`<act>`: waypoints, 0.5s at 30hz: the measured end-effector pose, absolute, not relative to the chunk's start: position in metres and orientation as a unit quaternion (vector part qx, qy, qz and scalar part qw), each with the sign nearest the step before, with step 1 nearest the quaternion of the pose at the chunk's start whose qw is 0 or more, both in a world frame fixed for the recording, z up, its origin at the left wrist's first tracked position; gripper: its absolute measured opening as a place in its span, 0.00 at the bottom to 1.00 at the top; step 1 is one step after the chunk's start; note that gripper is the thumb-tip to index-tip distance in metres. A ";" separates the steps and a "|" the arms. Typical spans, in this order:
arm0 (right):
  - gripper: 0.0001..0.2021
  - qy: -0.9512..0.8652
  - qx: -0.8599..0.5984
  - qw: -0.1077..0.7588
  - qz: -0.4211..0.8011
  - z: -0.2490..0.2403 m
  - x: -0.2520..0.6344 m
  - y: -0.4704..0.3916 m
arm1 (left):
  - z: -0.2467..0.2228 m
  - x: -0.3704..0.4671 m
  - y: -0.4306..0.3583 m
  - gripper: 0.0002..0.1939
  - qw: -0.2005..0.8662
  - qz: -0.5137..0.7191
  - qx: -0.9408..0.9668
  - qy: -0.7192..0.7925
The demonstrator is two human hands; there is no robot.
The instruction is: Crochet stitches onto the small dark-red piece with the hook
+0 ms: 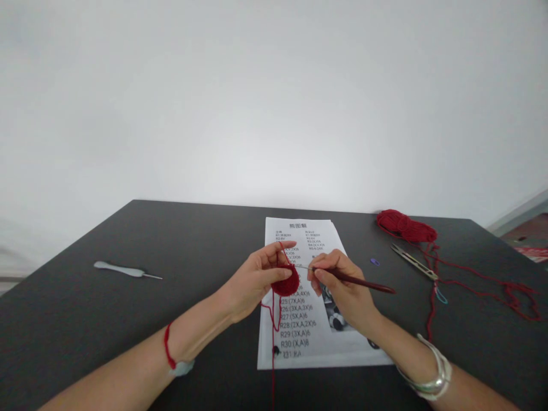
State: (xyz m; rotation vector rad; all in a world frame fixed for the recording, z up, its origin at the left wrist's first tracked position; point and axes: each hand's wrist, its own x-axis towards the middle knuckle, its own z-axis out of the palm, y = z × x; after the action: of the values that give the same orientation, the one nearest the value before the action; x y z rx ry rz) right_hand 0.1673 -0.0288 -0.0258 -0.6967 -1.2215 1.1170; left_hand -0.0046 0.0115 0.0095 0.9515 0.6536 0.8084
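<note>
Between the thumb and fingers of my left hand (259, 274) is a small round red crochet piece (286, 283). A strand of red yarn (273, 342) runs over the raised left index finger, and loose yarn hangs below the piece. My right hand (342, 285) grips a crochet hook (363, 281) with a dark reddish-brown handle like a pencil. Its thin metal shaft points left, and the tip meets the upper right edge of the red piece; the exact stitch is too small to make out. Both hands are above a printed pattern sheet (295, 357).
On the dark table (205, 240), a grey-handled crochet hook (120, 269) lies at the left. To the right are a red yarn skein (406, 226), thread snips (414, 262) with a blue loop (440, 295), a purple stitch marker (375, 262) and trailing red yarn (518, 297). A white wall (257, 103) stands behind.
</note>
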 end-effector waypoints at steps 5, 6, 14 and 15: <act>0.03 -0.527 -0.305 0.626 0.487 -0.024 0.171 -0.031 | 0.012 -0.009 0.015 0.24 0.748 0.348 0.474 0.309; 0.03 -0.528 -0.306 0.623 0.489 -0.024 0.172 -0.031 | 0.013 -0.010 0.015 0.24 0.749 0.342 0.476 0.308; 0.03 -0.579 -0.328 0.575 0.475 -0.016 0.182 -0.032 | 0.018 -0.016 0.017 0.22 0.750 0.302 0.503 0.307; 0.03 -0.575 -0.324 0.572 0.487 -0.015 0.184 -0.032 | 0.018 -0.016 0.017 0.22 0.751 0.294 0.507 0.304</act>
State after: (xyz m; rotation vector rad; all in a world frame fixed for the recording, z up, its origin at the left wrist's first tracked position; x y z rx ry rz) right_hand 0.1836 -0.0317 -0.0152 -0.7596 -1.3482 1.1417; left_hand -0.0163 0.0169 0.0182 1.1080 0.6643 0.6427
